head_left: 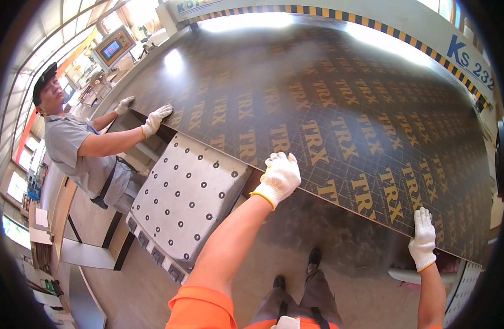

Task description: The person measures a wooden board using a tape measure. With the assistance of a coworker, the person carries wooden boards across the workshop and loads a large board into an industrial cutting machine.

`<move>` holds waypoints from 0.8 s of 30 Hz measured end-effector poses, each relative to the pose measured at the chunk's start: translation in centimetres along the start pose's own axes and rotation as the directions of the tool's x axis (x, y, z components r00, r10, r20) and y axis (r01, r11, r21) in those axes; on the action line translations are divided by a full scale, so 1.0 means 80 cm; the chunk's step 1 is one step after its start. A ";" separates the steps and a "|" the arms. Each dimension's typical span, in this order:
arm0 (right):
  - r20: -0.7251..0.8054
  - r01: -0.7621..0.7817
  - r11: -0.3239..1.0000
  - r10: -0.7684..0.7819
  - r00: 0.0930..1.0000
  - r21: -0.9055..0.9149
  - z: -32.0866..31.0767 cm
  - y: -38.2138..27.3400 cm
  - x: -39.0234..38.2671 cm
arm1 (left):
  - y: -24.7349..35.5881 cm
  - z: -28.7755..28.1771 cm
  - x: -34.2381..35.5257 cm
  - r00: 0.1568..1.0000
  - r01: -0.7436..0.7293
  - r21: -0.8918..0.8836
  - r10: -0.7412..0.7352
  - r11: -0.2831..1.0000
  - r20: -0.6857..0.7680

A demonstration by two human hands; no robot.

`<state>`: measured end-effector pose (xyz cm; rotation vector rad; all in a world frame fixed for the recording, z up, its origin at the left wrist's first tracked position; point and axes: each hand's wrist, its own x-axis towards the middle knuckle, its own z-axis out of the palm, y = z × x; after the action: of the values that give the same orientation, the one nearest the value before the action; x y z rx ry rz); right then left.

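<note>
A large dark panel [339, 109] with a glossy, gold-printed face lies flat in front of me. My left hand [278, 178], in a white knit glove with a yellow cuff, is at its near edge with the fingers curled over it. Farther right along that edge, my right hand [423, 236] wears a similar glove. Its fingers lie straight and flat on the panel's top, close together; its thumb is hard to make out. At the left, a co-worker's gloved hand [157, 119] rests on the panel edge, and their other gloved hand [124, 105] touches farther back.
A pale support table [189, 189] with several round dark studs stands left of my left arm. Another studded table [465, 290] is at the lower right. A machine beam [394, 30] with yellow-black striping spans the back. The co-worker [90, 148] stands left, near a control screen [112, 48].
</note>
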<state>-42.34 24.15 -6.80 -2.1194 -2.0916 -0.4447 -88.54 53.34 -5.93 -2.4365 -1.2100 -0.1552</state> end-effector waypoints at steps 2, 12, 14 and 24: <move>-0.008 0.008 1.000 -0.008 1.000 0.002 -0.001 0.004 -0.002 | -0.001 -0.006 -0.001 1.000 -0.017 -0.007 0.018 1.000 0.026; 0.045 0.022 0.988 -0.029 0.999 0.151 -0.026 0.026 0.005 | 0.004 -0.041 -0.020 0.998 -0.054 0.002 0.054 0.999 0.024; 0.085 0.008 0.983 -0.024 0.996 0.184 -0.040 0.023 0.012 | 0.002 -0.051 -0.023 0.996 -0.073 0.024 0.072 0.997 0.051; 0.084 0.026 0.967 -0.048 0.995 0.252 -0.042 0.049 0.023 | -0.002 -0.081 -0.023 0.980 -0.092 -0.002 0.091 0.996 0.180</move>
<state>-38.84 24.76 -2.64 -1.9913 -2.1087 -0.0824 -89.25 49.40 -0.55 -2.5390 -1.1656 0.0976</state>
